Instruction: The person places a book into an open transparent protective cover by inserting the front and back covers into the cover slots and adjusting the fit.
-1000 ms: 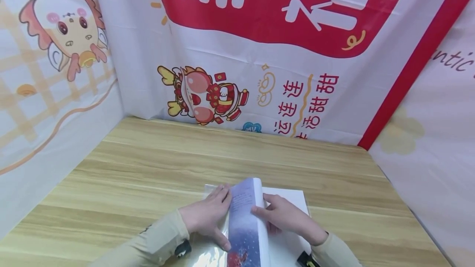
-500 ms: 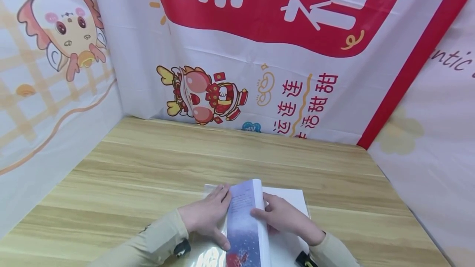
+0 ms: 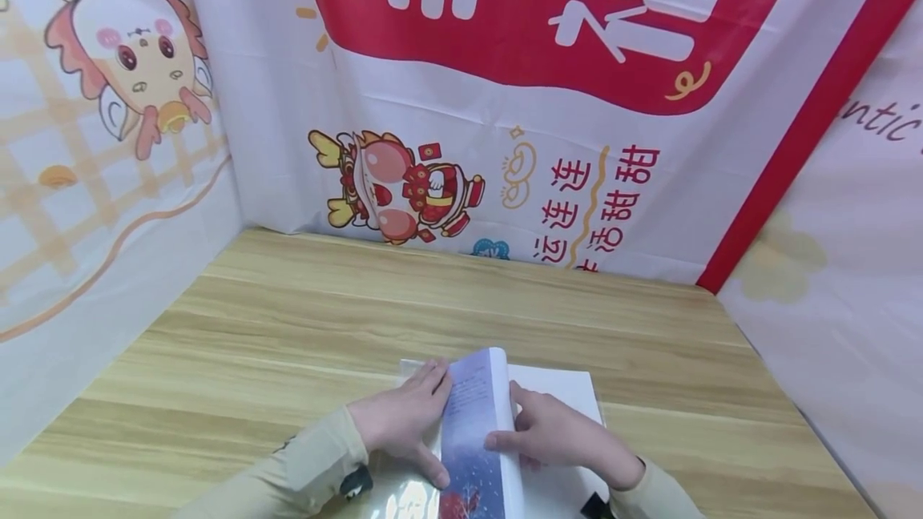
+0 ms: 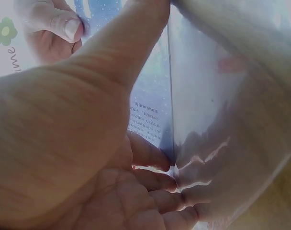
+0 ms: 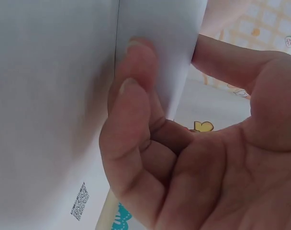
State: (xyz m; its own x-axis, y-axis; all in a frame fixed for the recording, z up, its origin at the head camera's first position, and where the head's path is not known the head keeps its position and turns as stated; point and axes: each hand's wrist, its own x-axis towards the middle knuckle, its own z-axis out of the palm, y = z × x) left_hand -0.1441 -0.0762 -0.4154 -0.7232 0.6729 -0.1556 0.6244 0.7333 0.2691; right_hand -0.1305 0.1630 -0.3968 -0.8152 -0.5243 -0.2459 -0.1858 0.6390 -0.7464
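A blue-purple book cover [image 3: 470,415] with small print and a snowy, red-tinged picture stands partly raised at the table's near side. My left hand [image 3: 404,423] rests with extended fingers along its left edge, thumb spread toward me. Under that palm lies clear glossy plastic film [image 4: 203,100]. With thumb and curled fingers, my right hand [image 3: 558,431] pinches the cover's right edge. In the right wrist view, those fingers press the pale back of the fold [image 5: 157,28], beside a white page [image 5: 45,105] with a QR code [image 5: 80,202]. The cover's lower end runs out of the head view.
The wood-grain table [image 3: 324,303] extends beyond the book to a printed cloth backdrop [image 3: 433,86]. Cloth side walls [image 3: 829,263] stand at left and right. Dark wrist devices [image 3: 356,483] sit at both cuffs.
My right thumb has slid a little toward me along the cover's edge. The left hand and the cover have hardly moved.
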